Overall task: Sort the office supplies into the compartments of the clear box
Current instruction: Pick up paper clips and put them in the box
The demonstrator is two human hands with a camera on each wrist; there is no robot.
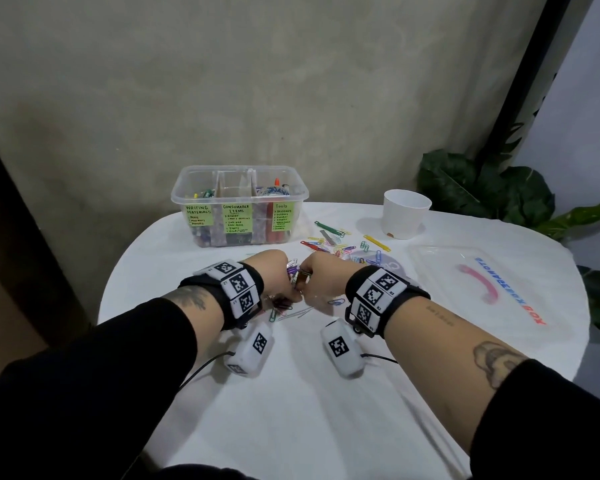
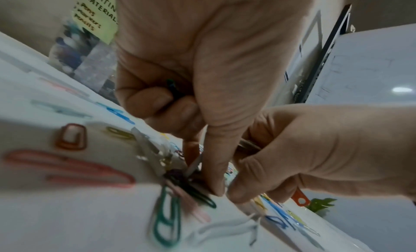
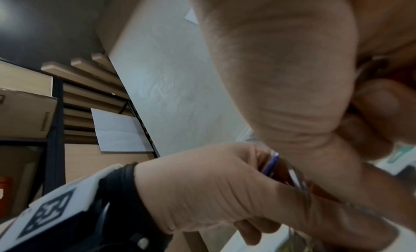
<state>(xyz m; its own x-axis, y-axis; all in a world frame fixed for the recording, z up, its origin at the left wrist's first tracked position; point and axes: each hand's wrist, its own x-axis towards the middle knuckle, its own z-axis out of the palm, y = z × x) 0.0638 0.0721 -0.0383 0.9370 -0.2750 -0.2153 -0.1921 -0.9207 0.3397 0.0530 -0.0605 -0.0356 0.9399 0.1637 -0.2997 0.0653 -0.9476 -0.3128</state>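
Observation:
The clear box [image 1: 300,199] stands at the table's far side, with three compartments labelled writing materials, consumable items and tools, each holding supplies. Coloured paper clips [image 1: 340,245] lie scattered right of it. Both hands meet at mid-table. My left hand [image 1: 293,289] grips a bunch of clips [image 1: 291,270] in its curled fingers, and its thumb and finger [image 2: 207,181] pinch at a small heap of clips [image 2: 193,188] on the cloth. My right hand [image 1: 305,282] touches the left, its fingers [image 2: 238,197] curled around clips and an orange fastener strip [image 2: 299,199].
A white cup [image 1: 406,213] stands at the back right. The box's clear lid [image 1: 482,282] lies flat on the right. More clips [image 2: 67,166] lie on the white cloth near my hands. Green plant leaves [image 1: 482,188] sit beyond the table's right edge.

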